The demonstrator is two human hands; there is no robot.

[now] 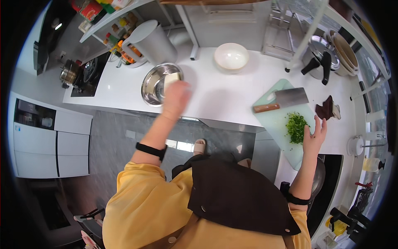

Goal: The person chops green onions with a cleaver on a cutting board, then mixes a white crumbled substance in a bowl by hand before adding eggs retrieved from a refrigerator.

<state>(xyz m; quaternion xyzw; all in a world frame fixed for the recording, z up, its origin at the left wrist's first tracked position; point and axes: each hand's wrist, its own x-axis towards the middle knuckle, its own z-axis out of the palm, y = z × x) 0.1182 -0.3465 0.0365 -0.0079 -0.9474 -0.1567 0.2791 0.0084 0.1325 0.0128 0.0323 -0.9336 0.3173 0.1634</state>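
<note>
My left hand is over the right side of a stainless steel bowl on the white counter. A pale rectangular block shows in the bowl just beyond my fingers; whether they hold it is hidden. My right hand, fingers spread and holding nothing, hovers at the right edge of a pale green cutting board. Beside it lies a pile of chopped green herbs or scallions. A cleaver with a wooden handle rests across the board's far part.
A white bowl stands at the back of the counter. Behind the steel bowl is a grey pitcher. A pressure cooker and stacked bowls stand at the back right, with a dark crumpled item nearer.
</note>
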